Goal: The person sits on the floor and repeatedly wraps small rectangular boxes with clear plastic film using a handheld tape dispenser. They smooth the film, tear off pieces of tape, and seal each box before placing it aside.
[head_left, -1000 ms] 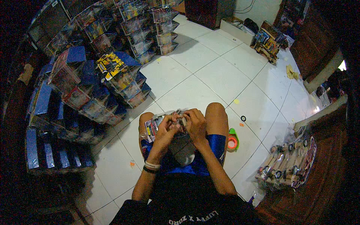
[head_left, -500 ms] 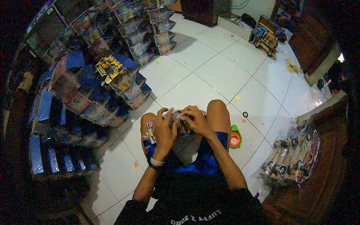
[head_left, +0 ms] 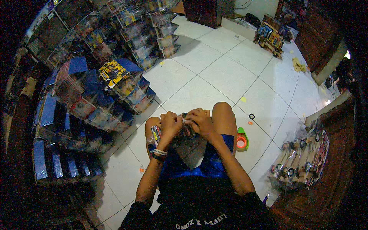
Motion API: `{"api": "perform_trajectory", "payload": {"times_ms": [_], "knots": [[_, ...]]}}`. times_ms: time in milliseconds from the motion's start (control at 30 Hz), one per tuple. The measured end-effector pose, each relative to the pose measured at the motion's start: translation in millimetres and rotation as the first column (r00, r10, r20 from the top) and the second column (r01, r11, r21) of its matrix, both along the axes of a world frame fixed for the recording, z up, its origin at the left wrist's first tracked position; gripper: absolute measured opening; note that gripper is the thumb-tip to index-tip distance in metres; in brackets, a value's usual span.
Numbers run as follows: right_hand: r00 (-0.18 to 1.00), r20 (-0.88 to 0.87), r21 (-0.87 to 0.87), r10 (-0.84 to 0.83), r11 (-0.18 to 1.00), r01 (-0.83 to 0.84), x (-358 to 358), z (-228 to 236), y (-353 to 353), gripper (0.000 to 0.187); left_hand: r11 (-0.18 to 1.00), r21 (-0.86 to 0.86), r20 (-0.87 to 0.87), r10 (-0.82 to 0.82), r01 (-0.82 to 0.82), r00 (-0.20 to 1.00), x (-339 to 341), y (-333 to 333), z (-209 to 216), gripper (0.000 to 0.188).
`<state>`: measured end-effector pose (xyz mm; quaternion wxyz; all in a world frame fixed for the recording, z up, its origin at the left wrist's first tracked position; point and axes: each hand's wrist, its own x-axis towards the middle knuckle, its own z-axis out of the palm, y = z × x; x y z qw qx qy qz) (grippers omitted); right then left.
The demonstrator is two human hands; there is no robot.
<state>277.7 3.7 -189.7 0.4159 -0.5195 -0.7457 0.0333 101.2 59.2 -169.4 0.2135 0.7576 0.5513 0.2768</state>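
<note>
Between my knees is a dark bundle in shiny clear plastic wrap (head_left: 188, 131), mostly hidden by my hands; its kind does not show. My left hand (head_left: 171, 123) is closed, its fingers curled and pinching at the wrap's upper left. Beside it, my right hand (head_left: 200, 119) bends its fingers over the wrap's upper right, thumb and fingertips drawn together on the film. A plastic-wrapped package with a colourful printed strip (head_left: 156, 132) rests on my left thigh, next to my left wrist.
Stacked plastic-wrapped boxes (head_left: 82, 107) fill the left, with a yellow toy vehicle (head_left: 113, 73) on top. Right of my knee lies a green tape dispenser with orange tape (head_left: 242, 140), near a small black wheel (head_left: 252, 116). Wrapped wooden toy vehicles (head_left: 301, 157) stand far right.
My left hand's fingers, raised and spread before, have curled shut and come against the wrap near my right hand. My right hand has hardly shifted.
</note>
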Motion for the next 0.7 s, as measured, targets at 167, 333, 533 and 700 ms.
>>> {"api": "perform_trajectory", "payload": {"times_ms": [167, 333, 533, 700], "knots": [[0.981, -0.191, -0.210, 0.029, 0.975, -0.070, 2.2, 1.4, 10.6, 0.013, 0.988, 0.092, -0.086, -0.115, 0.123, 0.990, -10.3, -19.3, 31.6, 0.025], [0.962, -0.262, -0.483, 0.075, 0.853, -0.198, -0.9, -3.7, 27.7, 0.017, 0.959, 0.146, -0.210, -0.210, 0.243, 0.955, -14.7, -18.4, 20.8, 0.026], [0.965, -0.261, -0.225, 0.025, 0.970, -0.086, -4.4, -7.8, 15.5, 0.021, 0.980, 0.112, -0.270, -0.131, 0.166, 0.954, -11.4, 7.6, -23.4, 0.018], [0.989, -0.018, -0.032, 0.144, 0.989, -0.145, 2.2, -6.2, 3.9, 0.018, 0.988, 0.060, -0.280, -0.123, 0.145, 0.952, -8.9, 11.1, -24.0, 0.020]]}}
